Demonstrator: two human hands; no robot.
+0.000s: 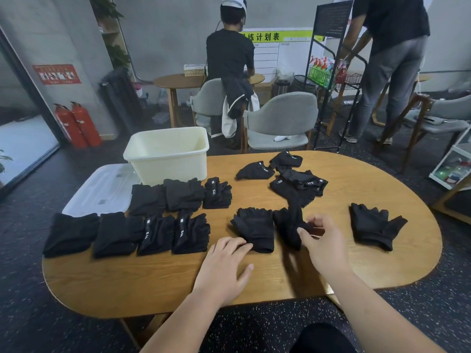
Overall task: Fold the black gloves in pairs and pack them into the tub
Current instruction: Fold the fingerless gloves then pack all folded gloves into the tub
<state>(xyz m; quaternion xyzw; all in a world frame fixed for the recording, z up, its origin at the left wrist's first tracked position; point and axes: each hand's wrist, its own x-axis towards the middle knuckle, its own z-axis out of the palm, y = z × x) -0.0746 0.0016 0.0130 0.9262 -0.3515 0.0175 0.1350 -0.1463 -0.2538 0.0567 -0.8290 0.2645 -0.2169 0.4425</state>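
The left grip (224,266) lies open, fingers straight and spread, its tips at the cuff edge of a flat black glove (254,228) near the middle of the wooden surface (153,281). The right grip (323,245) pinches a second glove (290,225) between thumb and fingers just beside the first; this one is blurred. A third glove (374,225) lies flat, well apart to the right. Behind them sits a loose pile of gloves (295,182). To the left, folded pairs (183,194) stand in two rows. The cream tub (168,154) stands at the far left edge, behind the rows, with a translucent lid (102,189) beside it.
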